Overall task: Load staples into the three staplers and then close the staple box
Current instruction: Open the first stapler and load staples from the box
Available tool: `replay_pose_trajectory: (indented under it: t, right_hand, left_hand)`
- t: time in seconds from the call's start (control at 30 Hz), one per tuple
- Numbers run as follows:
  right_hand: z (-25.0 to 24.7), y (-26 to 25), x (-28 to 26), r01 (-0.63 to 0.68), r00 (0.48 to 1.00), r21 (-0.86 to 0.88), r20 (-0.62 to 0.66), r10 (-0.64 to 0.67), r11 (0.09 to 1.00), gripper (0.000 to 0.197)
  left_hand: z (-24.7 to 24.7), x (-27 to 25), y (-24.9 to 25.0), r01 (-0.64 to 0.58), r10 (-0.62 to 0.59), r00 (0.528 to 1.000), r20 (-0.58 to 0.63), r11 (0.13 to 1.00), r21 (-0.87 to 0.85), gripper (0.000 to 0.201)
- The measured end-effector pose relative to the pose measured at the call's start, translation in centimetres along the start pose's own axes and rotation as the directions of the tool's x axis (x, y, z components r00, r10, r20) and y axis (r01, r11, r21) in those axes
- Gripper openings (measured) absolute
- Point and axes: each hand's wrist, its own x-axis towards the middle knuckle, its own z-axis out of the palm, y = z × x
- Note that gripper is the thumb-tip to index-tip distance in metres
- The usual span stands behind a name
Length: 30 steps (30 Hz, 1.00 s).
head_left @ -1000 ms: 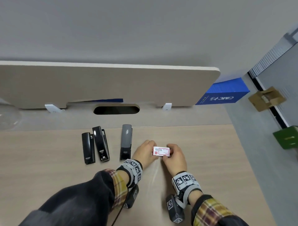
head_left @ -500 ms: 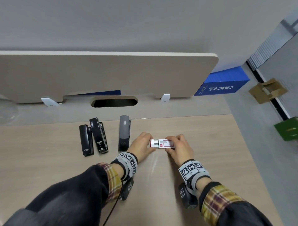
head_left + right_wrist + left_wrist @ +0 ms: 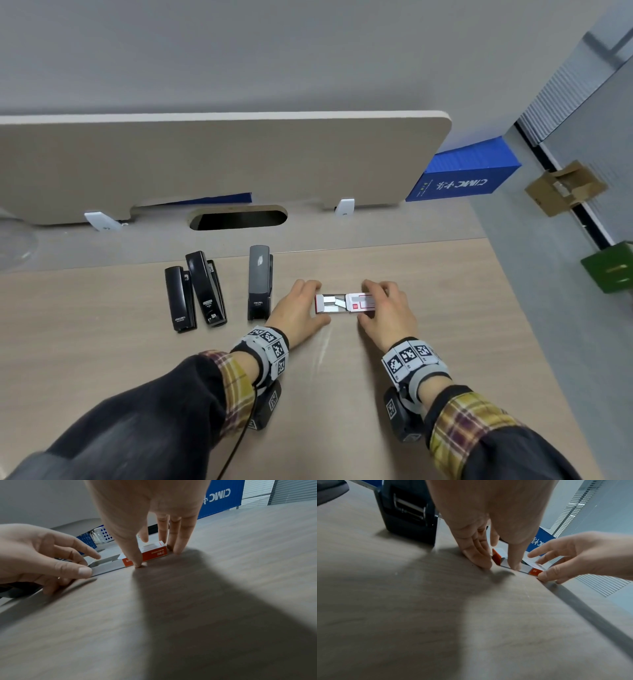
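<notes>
A small red and white staple box lies on the wooden desk [image 3: 445,342], its sleeve [image 3: 358,303] to the right. Its inner tray [image 3: 329,304] is pulled out to the left, and silver staple strips show in it. My left hand [image 3: 313,303] pinches the tray's left end between thumb and fingers. My right hand [image 3: 376,303] pinches the sleeve [image 3: 152,555] from above, thumb on its near side. The tray [image 3: 106,564] shows grey from the side. Left of my hands stand three shut staplers: a short black one [image 3: 180,298], a longer black one [image 3: 206,289] and a grey one [image 3: 260,282].
A beige partition panel [image 3: 222,161] stands along the desk's back, with an oval cable hole [image 3: 238,217] in front of it. A blue box [image 3: 466,174] sits past the desk's right corner. The desk's right edge [image 3: 534,342] drops to the floor, where cardboard and a green box lie.
A second ago the box was shut and held between both hands. Since then it has come to lie on the desk and the tray has slid out of the sleeve to the left.
</notes>
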Motion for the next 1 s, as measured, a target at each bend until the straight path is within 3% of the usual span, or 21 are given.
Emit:
replay_pose_trajectory:
  t: [0.13, 0.23, 0.33, 0.4, 0.5, 0.57, 0.7, 0.83, 1.0]
  right_hand:
    - [-0.9, -1.6, 0.3, 0.050, 0.998, -0.015, -0.026, -0.051, 0.999, 0.057]
    - [-1.7, -3.9, 1.0, 0.073, 0.995, 0.010, -0.064, -0.073, 0.997, 0.051]
    - [-2.5, -6.8, 1.4, 0.083, 0.996, 0.060, -0.044, -0.081, 0.995, 0.046]
    - [-2.6, -8.6, 1.5, 0.100, 0.995, 0.100, -0.024, -0.098, 0.990, 0.044]
    - [-2.1, -10.9, 1.5, 0.130, 0.991, 0.157, 0.005, -0.132, 0.979, 0.041]
    - [-1.3, -11.8, 1.4, 0.143, 0.988, 0.173, 0.031, -0.150, 0.975, 0.040]
    - [0.0, -12.3, 0.7, 0.155, 0.979, 0.209, 0.097, -0.178, 0.966, 0.042]
    - [0.6, -12.7, -0.7, 0.181, 0.955, 0.253, 0.188, -0.231, 0.950, 0.063]
    - [1.8, -13.1, -3.3, 0.189, 0.935, 0.231, 0.256, -0.247, 0.954, 0.037]
  left_hand:
    - [-1.4, -1.0, 1.1, -0.043, 0.045, 0.998, -0.046, 0.998, 0.047, 0.046]
    - [-3.9, -1.5, 2.5, -0.074, 0.086, 0.982, -0.168, 0.994, 0.074, 0.029]
    - [-6.9, -1.7, 2.7, -0.021, 0.074, 0.913, -0.401, 0.991, 0.135, 0.022]
    - [-8.5, -1.6, 2.0, 0.089, -0.001, 0.863, -0.505, 0.985, 0.149, 0.033]
    - [-9.4, -1.7, 0.4, 0.299, -0.250, 0.894, -0.371, 0.951, 0.079, 0.075]
    - [-8.8, -1.8, -0.8, 0.332, -0.310, 0.915, -0.259, 0.942, 0.043, 0.084]
    - [-8.1, -2.5, -2.4, 0.224, -0.205, 0.956, -0.212, 0.972, 0.072, 0.054]
    - [-8.3, -4.2, -1.9, 0.064, -0.060, 0.998, -0.029, 0.984, 0.167, 0.031]
    - [-7.6, -6.2, -2.3, -0.030, 0.015, 0.999, 0.047, 0.939, 0.342, 0.033]
